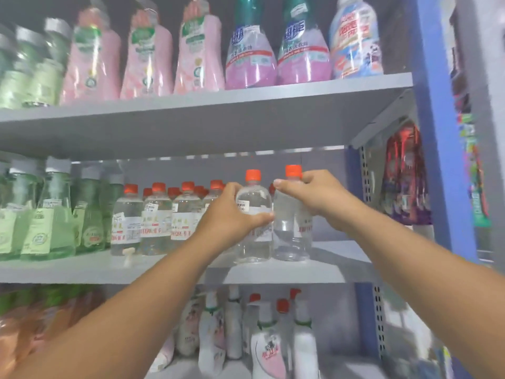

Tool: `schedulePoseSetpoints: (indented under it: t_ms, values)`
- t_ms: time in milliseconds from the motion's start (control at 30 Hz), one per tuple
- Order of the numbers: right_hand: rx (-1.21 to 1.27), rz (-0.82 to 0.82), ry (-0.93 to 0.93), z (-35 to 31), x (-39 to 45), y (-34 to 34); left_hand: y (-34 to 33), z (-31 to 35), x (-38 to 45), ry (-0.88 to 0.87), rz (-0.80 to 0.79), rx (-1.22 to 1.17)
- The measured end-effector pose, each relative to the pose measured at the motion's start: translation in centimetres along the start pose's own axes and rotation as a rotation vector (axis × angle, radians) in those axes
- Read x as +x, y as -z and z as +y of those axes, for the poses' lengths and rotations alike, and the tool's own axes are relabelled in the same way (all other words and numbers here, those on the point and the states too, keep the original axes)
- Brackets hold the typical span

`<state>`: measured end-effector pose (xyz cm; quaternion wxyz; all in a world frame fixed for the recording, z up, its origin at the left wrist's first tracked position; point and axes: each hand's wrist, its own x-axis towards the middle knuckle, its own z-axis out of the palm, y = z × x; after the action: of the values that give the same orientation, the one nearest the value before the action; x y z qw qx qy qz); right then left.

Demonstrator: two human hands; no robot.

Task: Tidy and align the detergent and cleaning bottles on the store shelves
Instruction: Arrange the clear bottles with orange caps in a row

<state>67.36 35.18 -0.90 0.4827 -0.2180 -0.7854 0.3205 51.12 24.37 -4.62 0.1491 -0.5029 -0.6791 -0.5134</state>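
Two bare forearms reach up from the bottom of the frame. Centre frame, the left hand (232, 212) wraps the body of a clear orange-capped bottle (254, 228) standing on the grey middle shelf (328, 269). Touching it on the right, a second clear bottle (292, 236) is held at its shoulder by the right hand (314, 195). More orange-capped bottles (155, 214) stand left of centre.
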Motion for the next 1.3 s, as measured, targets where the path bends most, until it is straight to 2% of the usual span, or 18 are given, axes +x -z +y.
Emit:
schedulePoseSetpoints:
  t_ms: [133, 200, 267, 367, 467, 533, 667, 800, 967, 1200, 1300]
  values:
    - [-0.03, -0.064, -0.049, 1.5, 2.8, -0.7, -0.8, -0.3, 1.6, 0.026, -0.046, 0.228]
    - [-0.07, -0.105, -0.045, 1.8, 3.7, -1.2, -0.5, -0.1, 2.9, -0.045, -0.019, 0.409]
    - [-0.128, -0.11, -0.04, 2.0, 4.4, -1.8, 0.3, 0.6, 4.4, -0.129, -0.009, 0.476]
    - [-0.255, -0.077, -0.031, 2.2, 5.2, -2.5, 1.9, 1.8, 7.1, -0.211, -0.096, 0.426]
    - [-0.4, -0.05, -0.031, 2.4, 5.9, -2.8, 3.4, 2.1, 9.2, -0.186, -0.289, 0.425]
    - [-0.421, -0.064, -0.031, 2.2, 6.4, -2.6, 3.7, 1.8, 10.3, -0.177, -0.327, 0.464]
    - [-0.226, -0.099, -0.033, 1.0, 8.0, -1.0, 2.7, 1.0, 11.8, -0.197, -0.339, 0.508]
    - [-0.264, -0.207, -0.071, 0.7, 8.6, -0.6, 1.9, -0.1, 12.7, -0.194, -0.34, 0.465]
    - [-0.338, -0.077, -0.008, 0.9, 9.1, -2.2, 1.5, -0.3, 13.3, -0.191, -0.327, 0.447]
    - [-0.416, 0.058, -0.022, 1.5, 9.0, -3.7, 1.4, -0.3, 12.8, -0.171, -0.291, 0.411]
    - [-0.366, 0.047, -0.033, 1.5, 9.1, -3.6, 1.7, -0.3, 12.4, -0.151, -0.284, 0.375]
